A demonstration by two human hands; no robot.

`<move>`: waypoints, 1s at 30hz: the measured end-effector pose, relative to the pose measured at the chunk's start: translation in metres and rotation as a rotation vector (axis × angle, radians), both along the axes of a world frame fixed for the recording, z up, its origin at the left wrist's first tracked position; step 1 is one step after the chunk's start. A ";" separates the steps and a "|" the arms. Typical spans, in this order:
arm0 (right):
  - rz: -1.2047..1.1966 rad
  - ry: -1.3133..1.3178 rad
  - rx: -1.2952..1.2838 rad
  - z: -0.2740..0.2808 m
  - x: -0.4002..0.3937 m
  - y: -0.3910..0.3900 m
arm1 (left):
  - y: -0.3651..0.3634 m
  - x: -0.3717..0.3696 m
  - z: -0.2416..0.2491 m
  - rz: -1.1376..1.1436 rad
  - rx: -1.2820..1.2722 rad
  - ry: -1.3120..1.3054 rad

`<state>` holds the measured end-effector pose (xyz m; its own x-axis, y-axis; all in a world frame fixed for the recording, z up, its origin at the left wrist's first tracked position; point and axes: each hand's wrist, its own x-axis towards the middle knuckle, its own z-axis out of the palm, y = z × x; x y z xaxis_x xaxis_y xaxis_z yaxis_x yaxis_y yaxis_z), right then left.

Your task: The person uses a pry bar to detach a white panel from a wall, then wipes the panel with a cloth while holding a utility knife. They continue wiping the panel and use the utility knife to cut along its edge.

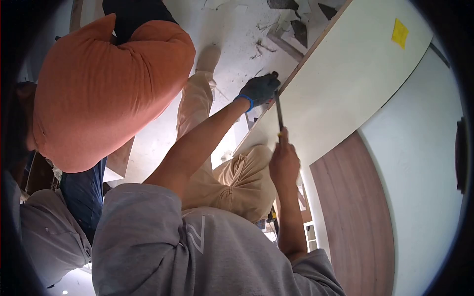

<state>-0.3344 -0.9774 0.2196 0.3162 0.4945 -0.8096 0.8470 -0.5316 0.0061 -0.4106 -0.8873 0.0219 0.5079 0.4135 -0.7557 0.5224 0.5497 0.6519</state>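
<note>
My right hand point(285, 165) is bare and closed around the handle end of a long, narrow metal file point(280, 112). The file lies across the edge of a large white board point(340, 84), near its brown edge strip. At the far end of the file, my left hand point(259, 91) wears a dark grey glove with a blue cuff. Its fingers are curled at the board's edge, around the file's tip as far as I can see. The glove partly hides that end.
A person in an orange shirt point(108, 93) bends close on the left, with another person in grey point(54, 232) behind. Dark scraps point(299, 33) litter the floor past the board. A yellow sticker point(400, 33) marks the board; a wood-grain panel point(353, 212) stands at right.
</note>
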 end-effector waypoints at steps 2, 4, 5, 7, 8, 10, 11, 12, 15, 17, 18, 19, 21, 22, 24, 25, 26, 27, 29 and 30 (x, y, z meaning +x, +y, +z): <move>-0.065 0.031 0.005 0.029 0.004 -0.004 | -0.014 0.001 0.008 0.031 0.089 -0.025; -0.003 0.036 -0.017 0.002 0.001 -0.028 | -0.037 -0.001 -0.025 -0.042 0.075 0.019; 0.028 0.034 -0.027 -0.013 -0.003 -0.038 | -0.042 -0.003 -0.031 -0.078 0.069 0.037; 0.016 0.021 -0.048 -0.044 -0.018 -0.032 | -0.036 -0.006 -0.045 -0.168 -0.019 0.094; 0.030 0.023 -0.048 -0.056 -0.017 -0.027 | -0.053 0.004 -0.091 -0.260 0.067 0.100; 0.012 0.012 -0.076 -0.045 -0.017 -0.032 | -0.041 0.005 -0.073 -0.276 0.008 0.074; -0.016 0.005 -0.076 -0.030 -0.016 -0.031 | -0.044 0.004 -0.076 -0.435 0.299 -0.064; -0.039 0.007 -0.055 -0.023 -0.014 -0.024 | -0.034 0.001 -0.046 -0.292 0.172 -0.054; -0.072 0.021 -0.045 0.030 -0.010 -0.028 | -0.038 -0.006 0.006 -0.111 0.045 -0.033; -0.019 0.028 -0.049 0.010 -0.014 -0.048 | -0.042 -0.008 0.006 -0.240 0.003 -0.002; 0.009 0.030 -0.038 -0.007 -0.017 -0.056 | -0.071 -0.010 -0.025 -0.110 -0.019 -0.022; 0.019 0.024 -0.051 -0.024 -0.024 -0.057 | -0.095 -0.008 -0.056 -0.144 0.074 0.005; 0.021 0.026 -0.104 -0.055 -0.028 -0.055 | -0.127 0.000 -0.111 -0.163 0.378 -0.015; 0.019 0.027 -0.080 -0.055 -0.026 -0.053 | -0.118 -0.001 -0.107 -0.150 0.594 -0.038; 0.006 0.031 -0.049 -0.042 -0.024 -0.051 | -0.097 -0.002 -0.077 -0.152 0.149 -0.029; 0.013 0.031 -0.015 -0.033 -0.023 -0.050 | -0.083 -0.007 -0.053 -0.034 -0.079 -0.002; 0.020 0.032 0.020 -0.015 -0.018 -0.054 | -0.066 -0.015 -0.017 -0.047 -0.009 0.006; 0.023 0.029 0.041 0.005 -0.014 -0.058 | -0.062 -0.020 0.009 -0.064 0.046 0.010; 0.016 0.041 -0.041 0.019 -0.012 -0.060 | -0.086 -0.024 0.000 -0.176 0.077 -0.064; 0.022 0.040 -0.065 0.013 -0.015 -0.063 | -0.099 -0.022 -0.013 -0.178 0.096 -0.064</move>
